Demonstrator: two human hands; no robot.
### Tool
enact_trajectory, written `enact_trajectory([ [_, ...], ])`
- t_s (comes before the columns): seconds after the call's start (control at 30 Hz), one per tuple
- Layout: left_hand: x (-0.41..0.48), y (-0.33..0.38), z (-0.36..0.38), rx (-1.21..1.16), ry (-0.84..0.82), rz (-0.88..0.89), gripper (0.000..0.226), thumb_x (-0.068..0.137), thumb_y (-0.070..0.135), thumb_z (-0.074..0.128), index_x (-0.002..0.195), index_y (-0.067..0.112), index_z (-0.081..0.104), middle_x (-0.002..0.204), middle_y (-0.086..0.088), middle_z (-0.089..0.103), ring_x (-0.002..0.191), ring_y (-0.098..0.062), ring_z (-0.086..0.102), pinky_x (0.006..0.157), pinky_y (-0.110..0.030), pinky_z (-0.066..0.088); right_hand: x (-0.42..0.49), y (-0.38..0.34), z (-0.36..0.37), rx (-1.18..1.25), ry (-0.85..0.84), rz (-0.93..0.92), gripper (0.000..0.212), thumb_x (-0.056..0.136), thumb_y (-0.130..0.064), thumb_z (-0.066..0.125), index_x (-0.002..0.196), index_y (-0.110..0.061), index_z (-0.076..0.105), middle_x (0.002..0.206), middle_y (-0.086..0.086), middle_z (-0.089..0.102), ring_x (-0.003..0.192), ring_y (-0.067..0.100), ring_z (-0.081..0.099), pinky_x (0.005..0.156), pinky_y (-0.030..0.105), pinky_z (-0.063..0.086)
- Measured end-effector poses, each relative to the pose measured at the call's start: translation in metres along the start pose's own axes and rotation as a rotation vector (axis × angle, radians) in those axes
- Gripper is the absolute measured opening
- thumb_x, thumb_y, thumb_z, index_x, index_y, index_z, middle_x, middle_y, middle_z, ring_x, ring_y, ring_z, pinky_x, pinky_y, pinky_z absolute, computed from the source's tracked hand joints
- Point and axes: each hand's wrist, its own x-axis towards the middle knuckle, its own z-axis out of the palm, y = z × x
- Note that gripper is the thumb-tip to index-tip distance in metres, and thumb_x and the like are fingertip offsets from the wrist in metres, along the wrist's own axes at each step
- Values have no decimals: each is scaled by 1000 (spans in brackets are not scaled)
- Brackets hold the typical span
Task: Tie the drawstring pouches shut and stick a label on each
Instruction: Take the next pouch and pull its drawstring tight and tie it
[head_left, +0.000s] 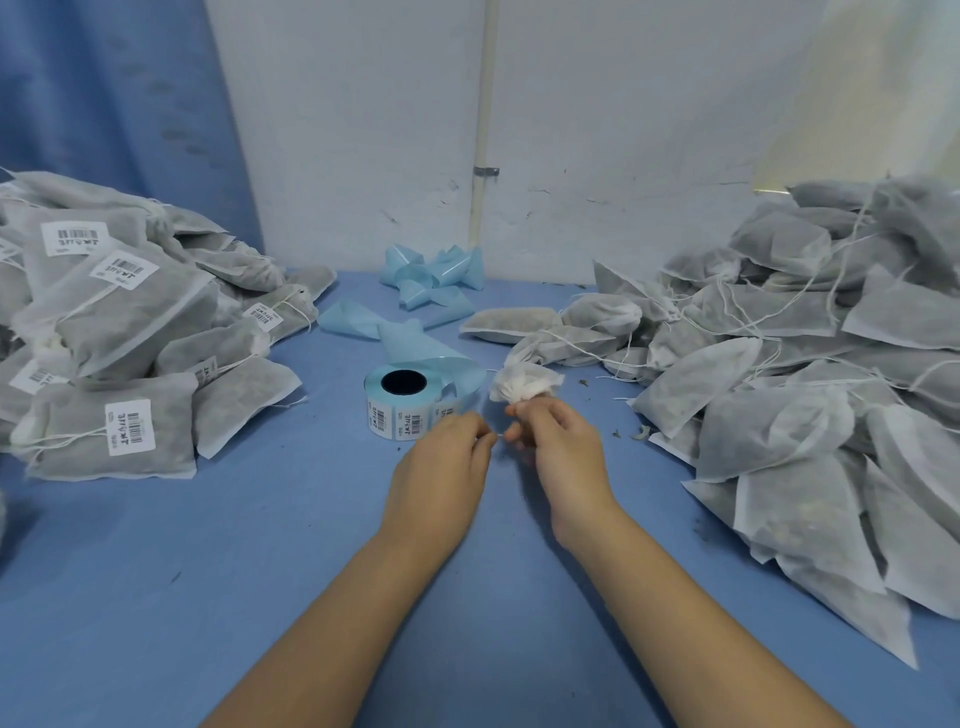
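Fingers (483, 441) of the left hand (441, 462) are curled, pinching a thin white drawstring (500, 436). It runs across to the right hand (563, 447), whose fingers grip the gathered neck of a pouch (525, 383) at the middle of the blue bench (208, 571). Far left lies a heap of tied, labelled pouches (104, 332). Just left of the held pouch stands the label roll (402, 400), with curled blue backing strip (431, 280) behind it near the wall. A heap of unlabelled pouches (805, 395) fills the right side.
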Motion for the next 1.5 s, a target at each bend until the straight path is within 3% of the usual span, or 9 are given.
enact_trajectory([
  [0.17, 0, 3, -4, 169, 55, 29, 24, 101, 31, 39, 101, 16, 58, 107, 4, 49, 91, -15, 52, 69, -35, 46, 0, 3, -4, -98, 51, -77, 16, 90, -20, 55, 77, -14, 63, 57, -11, 59, 52, -1, 45, 59, 24, 35],
  [0.33, 0, 7, -3, 98, 71, 85, 25, 101, 26, 38, 110, 14, 59, 133, 12, 45, 107, -10, 52, 72, -30, 45, -5, 4, -4, -340, 29, -213, 18, 92, -22, 49, 77, -13, 54, 75, -5, 55, 84, 22, 49, 70, 38, 40],
  [0.47, -1, 6, 2, 3, 54, 151, 25, 100, 23, 42, 117, 16, 60, 144, 17, 41, 115, -7, 50, 76, -28, 44, -9, 5, -2, -469, 27, -307, 15, 96, -20, 48, 89, -14, 60, 95, -4, 59, 97, 17, 48, 78, 35, 41],
  [0.73, 1, -3, 9, -210, 52, 156, 16, 98, 16, 48, 108, 16, 61, 128, 25, 48, 108, 3, 49, 75, -11, 36, -15, 7, -4, -533, 60, -360, 33, 87, -8, 50, 117, -21, 59, 122, -11, 57, 112, 11, 44, 87, 26, 38],
  [0.87, 1, -2, 7, -317, -13, 84, 10, 97, 17, 49, 96, 16, 59, 102, 8, 66, 90, -15, 61, 82, -39, 48, -17, 8, -3, -535, 91, -407, 45, 84, -6, 53, 126, -21, 55, 133, -11, 51, 116, 8, 38, 89, 18, 32],
  [0.97, 1, -2, 7, -296, -66, 79, 10, 97, 21, 49, 96, 20, 59, 90, 4, 64, 84, -16, 59, 80, -42, 48, -17, 8, -3, -542, 85, -440, 46, 84, -7, 54, 128, -21, 54, 135, -12, 50, 117, 6, 36, 90, 15, 28],
  [1.23, 0, -1, 9, -87, 83, 205, 10, 97, 23, 48, 95, 21, 58, 126, 19, 41, 93, -3, 48, 58, -27, 34, -15, 9, -4, -517, 69, -423, 46, 86, -5, 54, 131, -18, 53, 136, -10, 51, 121, 8, 37, 91, 11, 25],
  [1.37, 0, -2, 10, -86, 31, 202, 14, 98, 24, 45, 96, 19, 57, 142, 19, 34, 106, -2, 47, 65, -28, 38, -15, 9, -4, -517, 57, -435, 48, 86, -3, 53, 131, -19, 54, 136, -10, 51, 120, 9, 37, 90, 10, 25],
  [1.5, 0, -1, 9, -140, -2, 198, 18, 99, 22, 44, 107, 18, 59, 133, 17, 45, 110, 1, 45, 78, -32, 45, -14, 9, -5, -421, 74, -427, 39, 89, -6, 53, 123, -22, 62, 123, -13, 59, 114, 6, 42, 85, 2, 26],
])
